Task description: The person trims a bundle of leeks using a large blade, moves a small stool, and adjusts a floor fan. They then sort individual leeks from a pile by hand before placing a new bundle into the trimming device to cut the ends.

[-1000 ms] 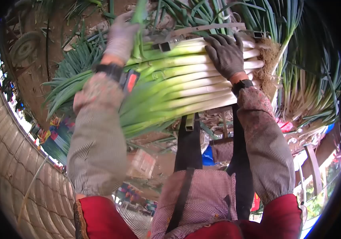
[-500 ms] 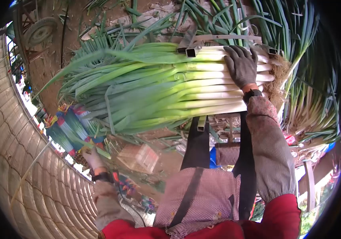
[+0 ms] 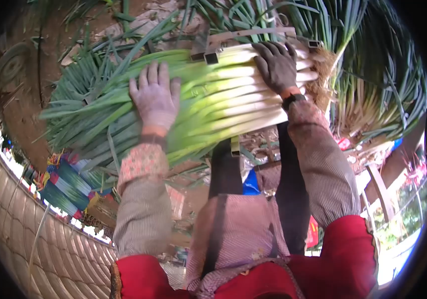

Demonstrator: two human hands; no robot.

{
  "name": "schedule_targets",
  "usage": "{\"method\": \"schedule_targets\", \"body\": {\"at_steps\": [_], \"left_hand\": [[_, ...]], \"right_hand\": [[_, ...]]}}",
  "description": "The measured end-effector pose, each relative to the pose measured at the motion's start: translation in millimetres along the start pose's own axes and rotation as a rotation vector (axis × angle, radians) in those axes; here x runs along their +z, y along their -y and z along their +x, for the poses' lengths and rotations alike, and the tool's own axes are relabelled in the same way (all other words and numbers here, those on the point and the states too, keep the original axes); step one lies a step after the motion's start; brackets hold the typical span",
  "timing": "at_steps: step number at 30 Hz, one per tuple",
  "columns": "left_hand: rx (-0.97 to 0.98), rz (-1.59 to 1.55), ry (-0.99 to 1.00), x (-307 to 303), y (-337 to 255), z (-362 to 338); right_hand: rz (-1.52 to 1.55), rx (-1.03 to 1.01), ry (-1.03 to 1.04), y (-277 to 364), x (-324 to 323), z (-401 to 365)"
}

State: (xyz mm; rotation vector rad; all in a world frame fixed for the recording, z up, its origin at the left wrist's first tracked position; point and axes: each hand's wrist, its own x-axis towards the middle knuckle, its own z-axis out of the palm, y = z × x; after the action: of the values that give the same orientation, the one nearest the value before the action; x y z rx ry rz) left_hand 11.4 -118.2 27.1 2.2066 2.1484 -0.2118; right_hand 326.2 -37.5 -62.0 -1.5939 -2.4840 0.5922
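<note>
A wide pile of long green onions (image 3: 218,107) lies across a low metal frame (image 3: 212,57), white stalks to the right and green leaves to the left. My left hand (image 3: 156,97), in a pale glove, rests on the green leaves with fingers stretched out. On the white stalks, close to the brown roots (image 3: 321,74), my right hand (image 3: 276,69) lies spread in a dark glove. Neither hand is wrapped around anything. Part of the frame is hidden under the pile.
More green onions (image 3: 373,99) are heaped at the right, with loose leaves (image 3: 233,17) strewn behind the frame. Colourful striped bundles (image 3: 66,184) sit at the lower left near the ribbed curved wall (image 3: 69,244). A wheel (image 3: 11,67) shows at the upper left.
My left hand has come up from the lower left, where it was by a loose green leaf, onto the onion leaves. My right hand stays on the white stalks. The view has shifted.
</note>
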Motion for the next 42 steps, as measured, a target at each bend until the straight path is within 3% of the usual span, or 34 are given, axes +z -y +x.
{"method": "schedule_targets", "body": {"at_steps": [4, 7, 11, 18, 27, 31, 37, 39, 41, 42], "left_hand": [[0.023, -0.001, 0.033, 5, 6, 6], [-0.1, -0.01, 0.145, 8, -4, 24], [-0.101, 0.104, 0.349, -1, -14, 46], [-0.05, 0.057, 0.189, 16, -10, 38], [-0.02, 0.093, 0.317, 13, -16, 45], [0.043, 0.023, 0.165, 29, -6, 44], [-0.01, 0.017, 0.217, 17, -14, 48], [-0.02, 0.031, 0.215, 16, -14, 50], [-0.018, 0.016, 0.183, 19, -14, 49], [-0.02, 0.005, 0.167, 21, -13, 48]], "right_hand": [[-0.025, 0.001, 0.001, 0, 0, 3], [-0.065, -0.019, -0.007, -4, 2, 8], [-0.068, -0.004, 0.051, -5, 5, 6], [-0.064, -0.127, 0.077, -49, -15, -19], [-0.038, -0.107, 0.129, -53, -11, -14], [-0.003, -0.098, 0.185, -56, -8, -9], [0.059, -0.081, 0.16, -46, -26, 4], [0.06, 0.013, 0.185, -34, -19, 34], [0.417, 0.082, 0.322, -9, -11, 80], [0.552, 0.224, 0.528, 7, -6, 104]]}}
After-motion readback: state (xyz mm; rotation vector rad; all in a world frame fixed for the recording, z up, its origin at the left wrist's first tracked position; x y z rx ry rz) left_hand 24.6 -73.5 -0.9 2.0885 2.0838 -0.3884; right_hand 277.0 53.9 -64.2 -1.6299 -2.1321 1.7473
